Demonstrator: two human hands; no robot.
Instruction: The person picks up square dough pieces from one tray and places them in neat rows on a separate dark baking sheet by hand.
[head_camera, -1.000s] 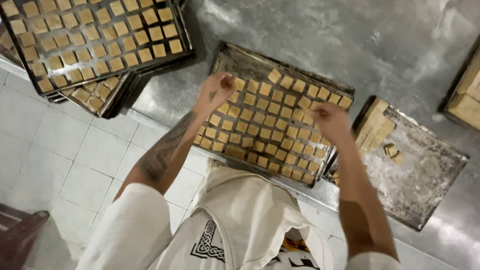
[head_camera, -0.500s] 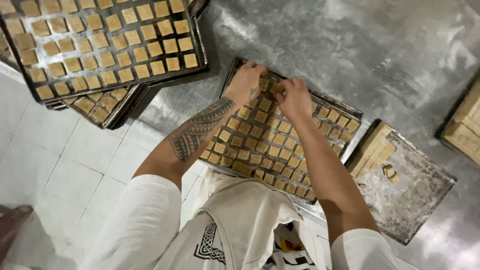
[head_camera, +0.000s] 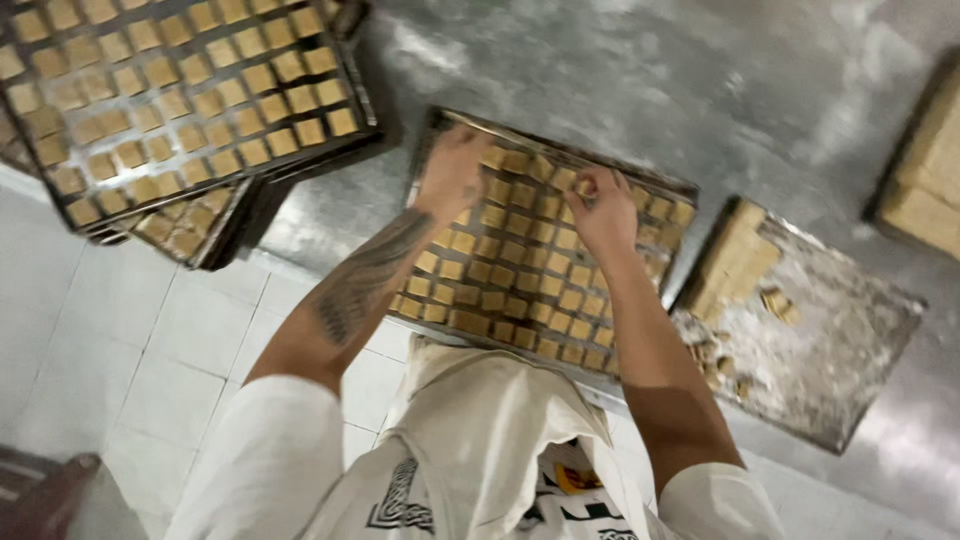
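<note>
A dark metal baking tray (head_camera: 437, 124) full of small square tan dough pieces (head_camera: 500, 270) lies on a steel table in front of me. My left hand (head_camera: 452, 172) rests flat on the pieces near the tray's far left corner. My right hand (head_camera: 602, 207) is over the tray's far middle, fingers pinched around a piece; blur hides the grip. The forearm with a dark tattoo is my left.
A stack of trays (head_camera: 180, 110) filled with the same squares sits at the far left. To the right lies a floured board (head_camera: 810, 330) with a dough slab and scraps. A pale block (head_camera: 930, 180) is at the right edge. White floor tiles show below.
Both hands came together from the tray's sides to its far middle, then drifted slightly apart. The view has shifted, so the trays sit lower and nearer.
</note>
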